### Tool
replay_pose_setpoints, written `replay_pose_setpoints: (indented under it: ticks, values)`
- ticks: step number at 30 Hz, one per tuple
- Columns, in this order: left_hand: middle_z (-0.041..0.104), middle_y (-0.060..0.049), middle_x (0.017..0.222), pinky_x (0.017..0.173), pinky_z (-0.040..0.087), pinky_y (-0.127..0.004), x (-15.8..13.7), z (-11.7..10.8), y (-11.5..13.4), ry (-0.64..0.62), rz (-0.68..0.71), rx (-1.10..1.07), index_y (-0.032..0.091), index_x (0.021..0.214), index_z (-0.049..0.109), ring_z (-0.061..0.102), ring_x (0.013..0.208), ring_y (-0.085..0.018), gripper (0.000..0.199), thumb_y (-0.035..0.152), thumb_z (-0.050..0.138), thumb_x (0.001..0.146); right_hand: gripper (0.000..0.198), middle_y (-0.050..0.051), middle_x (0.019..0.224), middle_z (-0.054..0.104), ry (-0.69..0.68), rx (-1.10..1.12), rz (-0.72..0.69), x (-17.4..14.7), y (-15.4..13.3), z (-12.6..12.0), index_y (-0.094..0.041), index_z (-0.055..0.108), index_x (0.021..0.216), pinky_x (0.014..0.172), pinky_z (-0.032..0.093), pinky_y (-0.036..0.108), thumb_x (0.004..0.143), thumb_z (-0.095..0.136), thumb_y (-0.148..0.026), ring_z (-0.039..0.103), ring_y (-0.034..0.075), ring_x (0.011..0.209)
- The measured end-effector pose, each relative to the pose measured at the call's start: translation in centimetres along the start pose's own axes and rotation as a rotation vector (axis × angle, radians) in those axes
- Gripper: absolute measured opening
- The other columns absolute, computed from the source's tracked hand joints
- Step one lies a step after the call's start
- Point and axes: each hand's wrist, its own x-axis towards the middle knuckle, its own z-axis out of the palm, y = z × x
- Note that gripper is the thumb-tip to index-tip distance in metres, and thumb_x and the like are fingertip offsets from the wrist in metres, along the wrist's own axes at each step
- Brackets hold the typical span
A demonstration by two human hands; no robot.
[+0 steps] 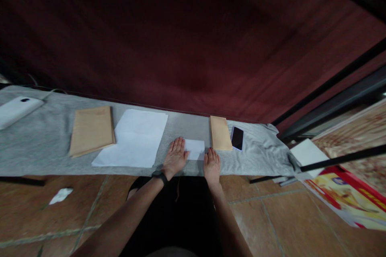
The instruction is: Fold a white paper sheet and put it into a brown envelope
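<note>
A small white piece of paper [195,149], apparently folded, lies on the grey cloth between my hands. My left hand [175,157], with a dark band on the wrist, lies flat with fingers stretched out, touching the paper's left edge. At the paper's right edge rests my right hand [212,165], its fingers extended on the cloth. Just beyond the right hand is a narrow stack of tan envelopes [220,133]. Larger white sheets [137,138] lie to the left of my left hand.
Tan envelopes [92,129] overlap the white sheets' left side. A phone [237,138] lies right of the narrow stack; a white device [18,110] is far left. The grey cloth [259,148] covers a narrow table against a dark red surface. A colourful box [346,194] stands on the floor at right.
</note>
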Motion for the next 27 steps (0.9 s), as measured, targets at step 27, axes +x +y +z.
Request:
replay_pose_setpoints:
  ticks: [27]
  values:
    - [0.035, -0.016, 0.159, 0.124, 0.016, -0.045, -1.6, -1.0, -0.6, 0.046, -0.045, 0.011, 0.007, 0.152, 0.035, 0.026, 0.151, -0.027, 0.071, 0.053, 0.029, 0.098, 0.051, 0.019, 0.147, 0.052, 0.002, 0.010, -0.046, -0.9, -2.4, 1.0, -0.009, 0.044, 0.147, 0.116, 0.025, 0.055, 0.101, 0.038, -0.030, 0.043, 0.030, 0.139]
